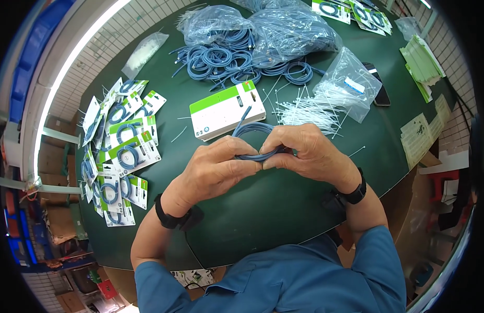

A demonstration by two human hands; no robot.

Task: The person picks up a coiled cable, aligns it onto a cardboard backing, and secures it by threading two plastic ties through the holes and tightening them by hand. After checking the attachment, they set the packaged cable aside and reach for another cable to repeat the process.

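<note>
My left hand (213,168) and right hand (311,151) both pinch the coiled blue cable (256,127) over the table (252,224), near the white-and-green packaging stack (223,111); if either grip slackens, loops could spring apart.

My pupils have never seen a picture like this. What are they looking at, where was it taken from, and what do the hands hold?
There is no robot: a person works bare-handed. A wide fisheye camera on the person's head looks down, so straight edges bend near the rim. The left hand and right hand hold a coiled blue cable. On the dark green table lie loose white cable ties, white and green packaging, carded cables at the left, and more coils at the far side, partly bagged.
</note>
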